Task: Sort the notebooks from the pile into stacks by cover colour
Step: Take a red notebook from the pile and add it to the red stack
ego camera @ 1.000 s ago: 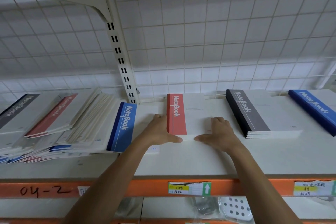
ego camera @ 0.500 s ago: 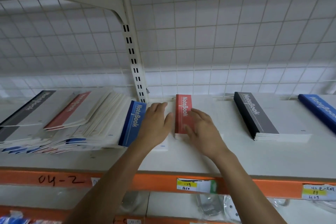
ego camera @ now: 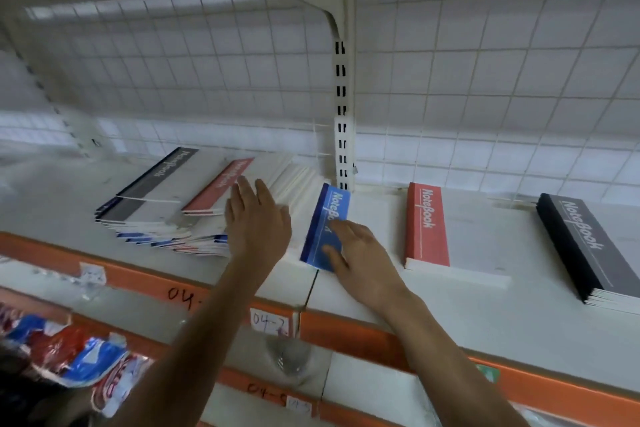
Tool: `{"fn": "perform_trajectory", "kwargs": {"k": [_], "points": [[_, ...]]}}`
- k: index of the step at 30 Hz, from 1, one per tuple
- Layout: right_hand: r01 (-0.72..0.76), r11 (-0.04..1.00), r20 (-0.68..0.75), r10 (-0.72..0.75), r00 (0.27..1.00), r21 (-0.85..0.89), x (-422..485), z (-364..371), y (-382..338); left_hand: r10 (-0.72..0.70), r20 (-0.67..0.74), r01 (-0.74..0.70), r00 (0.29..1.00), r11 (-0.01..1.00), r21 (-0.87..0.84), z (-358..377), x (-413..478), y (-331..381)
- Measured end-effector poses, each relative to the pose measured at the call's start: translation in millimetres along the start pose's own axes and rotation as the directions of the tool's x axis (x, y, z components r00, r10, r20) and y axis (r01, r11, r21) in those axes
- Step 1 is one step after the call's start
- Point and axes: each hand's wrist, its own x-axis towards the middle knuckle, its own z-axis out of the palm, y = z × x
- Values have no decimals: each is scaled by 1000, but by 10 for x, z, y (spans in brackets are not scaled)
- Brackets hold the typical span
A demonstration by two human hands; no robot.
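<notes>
Notebooks lie along a white shelf (ego camera: 485, 315) on both sides of a slotted post (ego camera: 343, 135) at its back. The blue notebook (ego camera: 327, 218) sits at the foot of the post, just left of it. Its long axis runs from the shelf's front edge to the back, with the far end leaning a little toward the post. Its band is bright blue with a darker stripe down the left edge, and white "NoteBook" lettering runs lengthwise along it.

The right hand (ego camera: 360, 253) rests on the band's near end, its fingers (ego camera: 337, 229) spread and laid flat, one of them covering part of the lettering; they grip nothing. The left hand (ego camera: 258, 225) is farther left of the post, its fingers straight and holding nothing, over the near edge of the fanned pile (ego camera: 166, 215). I cannot tell whether it touches the pile.

Right of the post is the red stack (ego camera: 427, 229), and beyond it the grey stack (ego camera: 581, 243). Both lie front to back.
</notes>
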Motion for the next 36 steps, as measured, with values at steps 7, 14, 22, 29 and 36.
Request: {"fn": "perform_trajectory", "kwargs": {"k": [7, 14, 22, 29, 36], "points": [[5, 999, 44, -6, 999, 37, 102, 181, -106, 35, -93, -39, 995, 999, -37, -62, -14, -175], [-278, 735, 44, 321, 946, 619, 175, 90, -248, 217, -289, -300, 932, 910, -285, 64, -143, -82], [-395, 29, 351, 403, 846, 918, 253, -30, -148, 492, -382, -622, 782, 642, -448, -31, -171, -38], [-453, 83, 371, 454, 810, 888, 139, -118, -47, 26, 51, -19, 998, 990, -142, 65, 257, -343], [-456, 83, 374, 453, 809, 886, 106, -135, -43, 102, -113, -108, 988, 993, -48, 30, 139, -271]]}}
